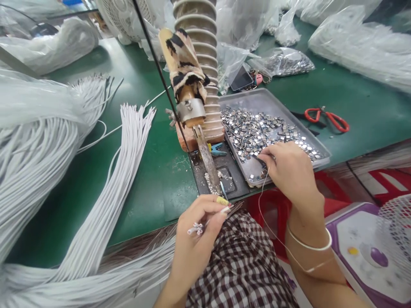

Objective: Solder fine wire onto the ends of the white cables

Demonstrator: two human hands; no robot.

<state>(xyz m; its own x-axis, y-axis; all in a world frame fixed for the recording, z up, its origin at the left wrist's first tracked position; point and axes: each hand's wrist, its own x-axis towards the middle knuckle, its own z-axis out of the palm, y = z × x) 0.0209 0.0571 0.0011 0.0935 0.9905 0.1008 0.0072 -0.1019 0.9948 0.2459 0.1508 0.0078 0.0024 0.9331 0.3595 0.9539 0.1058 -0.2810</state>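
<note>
The left hand [199, 233] is half closed: its thumb and index finger pinch 1 white cable end [226, 209], near the lower end of the soldering iron [208, 160], and several cut ends [195, 229] come out between the fingers. A yellow wrap [222, 200] covers 1 fingertip. The right hand [292, 171] is over the near part of the grey tray [300, 115], with thumb and index finger pressed together on a thin wire [260, 205], which hangs down toward the forearm. The metal connectors [253, 128] lie loose in this tray.

The iron, with its cloth-wrapped handle [186, 64], stands tilted before the ribbed hose [195, 25], between the cable bundle [125, 171] on the left and the tray. Red-handled pliers [340, 122] lie at the right of the tray, on the green table [362, 98].

The right hand hides some connectors, and the small dark thing at its fingertips is hard to identify. The purple-and-white fan [362, 252] is cut off by the right edge.
</note>
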